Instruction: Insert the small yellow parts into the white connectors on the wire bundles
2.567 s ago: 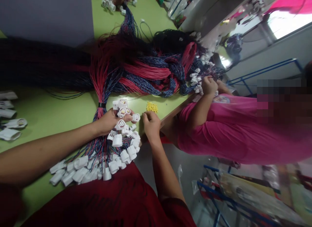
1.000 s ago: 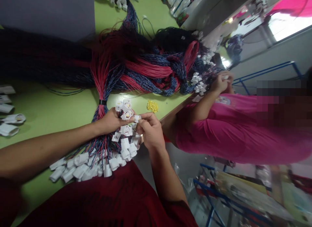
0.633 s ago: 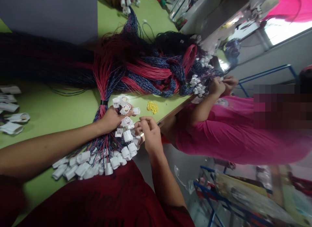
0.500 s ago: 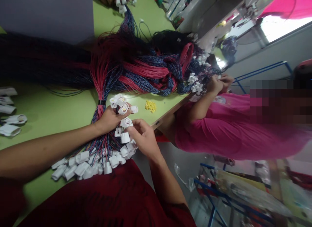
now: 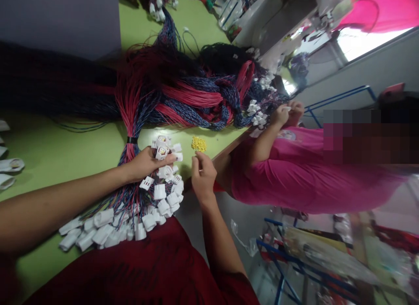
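Observation:
My left hand (image 5: 142, 164) is closed around a cluster of white plastic connectors (image 5: 165, 150) on the ends of red and blue wires (image 5: 131, 121). More white connectors (image 5: 108, 222) from the same bundle lie fanned out on the green table (image 5: 62, 152) near my red shirt. My right hand (image 5: 202, 176) hovers beside the cluster, fingertips pinched together and reaching toward a small heap of yellow pieces (image 5: 198, 143). Whether anything sits in that pinch is too small to tell.
Thick red, blue and black wire harnesses (image 5: 196, 91) cover the table's far half. A person in a pink shirt (image 5: 294, 174) at the right works on other white connectors (image 5: 257, 115). Loose white connectors (image 5: 8, 169) lie at the left edge. Blue metal frames (image 5: 288, 270) stand below.
My right hand has left the connector cluster and moved up-right toward the yellow pieces. My left hand keeps its hold on the connectors.

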`<control>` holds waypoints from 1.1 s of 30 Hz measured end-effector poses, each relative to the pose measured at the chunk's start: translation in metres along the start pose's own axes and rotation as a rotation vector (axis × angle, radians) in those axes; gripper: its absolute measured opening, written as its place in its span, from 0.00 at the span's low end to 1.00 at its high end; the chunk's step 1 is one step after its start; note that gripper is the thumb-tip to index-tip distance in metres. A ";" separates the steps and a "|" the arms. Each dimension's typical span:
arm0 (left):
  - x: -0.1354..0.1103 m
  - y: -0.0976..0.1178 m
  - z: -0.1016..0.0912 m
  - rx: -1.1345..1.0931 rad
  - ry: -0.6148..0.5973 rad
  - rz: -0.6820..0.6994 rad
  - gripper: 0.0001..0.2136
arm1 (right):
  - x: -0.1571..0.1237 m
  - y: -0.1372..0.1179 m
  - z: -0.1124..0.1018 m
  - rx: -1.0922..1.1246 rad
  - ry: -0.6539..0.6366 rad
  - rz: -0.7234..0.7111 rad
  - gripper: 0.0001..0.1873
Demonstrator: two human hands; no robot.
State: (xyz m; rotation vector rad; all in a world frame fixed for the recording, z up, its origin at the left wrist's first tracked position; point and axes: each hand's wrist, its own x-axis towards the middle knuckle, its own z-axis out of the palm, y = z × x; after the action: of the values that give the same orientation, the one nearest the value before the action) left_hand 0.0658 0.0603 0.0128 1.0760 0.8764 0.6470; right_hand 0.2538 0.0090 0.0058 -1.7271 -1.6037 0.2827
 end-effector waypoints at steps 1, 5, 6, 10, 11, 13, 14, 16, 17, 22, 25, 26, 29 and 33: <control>0.000 0.000 0.001 -0.040 0.040 -0.028 0.14 | 0.004 0.009 0.002 -0.019 0.037 0.063 0.11; 0.003 0.001 0.001 -0.126 0.079 -0.037 0.16 | 0.021 0.033 0.008 -0.089 -0.002 0.153 0.11; 0.003 0.002 0.000 -0.134 0.074 -0.034 0.16 | 0.024 0.035 0.010 -0.101 -0.021 0.139 0.11; 0.002 0.009 -0.001 -0.135 0.041 -0.054 0.16 | 0.028 0.032 0.013 -0.191 -0.091 0.077 0.12; 0.001 0.012 -0.001 -0.134 0.027 -0.063 0.16 | 0.027 0.031 0.013 -0.204 -0.105 0.063 0.12; 0.000 0.015 0.000 -0.134 0.000 -0.081 0.15 | 0.022 0.031 0.011 -0.184 -0.099 0.046 0.11; 0.000 0.016 0.000 -0.134 -0.001 -0.082 0.15 | 0.019 0.032 0.009 -0.163 -0.076 0.049 0.11; 0.000 0.016 0.001 -0.131 0.020 -0.067 0.14 | 0.015 0.033 0.007 -0.138 -0.011 0.079 0.11; 0.000 0.015 0.001 -0.125 0.039 -0.055 0.14 | 0.013 0.033 0.006 -0.145 0.012 0.096 0.11; 0.000 0.011 0.001 -0.056 0.056 -0.020 0.13 | 0.013 0.026 0.015 -0.284 0.008 0.121 0.10; 0.000 0.011 0.000 -0.011 0.036 0.017 0.12 | 0.019 0.023 0.025 -0.338 0.030 0.123 0.10; 0.000 0.011 -0.001 0.005 0.021 0.029 0.12 | 0.021 0.022 0.028 -0.344 0.028 0.125 0.10; 0.000 0.010 -0.002 0.043 -0.033 0.053 0.12 | 0.023 0.022 0.029 -0.264 -0.002 0.155 0.08; 0.001 0.007 -0.004 0.067 -0.046 0.082 0.12 | 0.020 0.009 0.012 0.151 -0.023 0.253 0.05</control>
State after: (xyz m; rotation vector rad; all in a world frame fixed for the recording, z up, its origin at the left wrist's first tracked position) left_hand 0.0620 0.0653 0.0182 1.1873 0.8221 0.6627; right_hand 0.2571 0.0322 -0.0025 -1.8129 -1.3420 0.5341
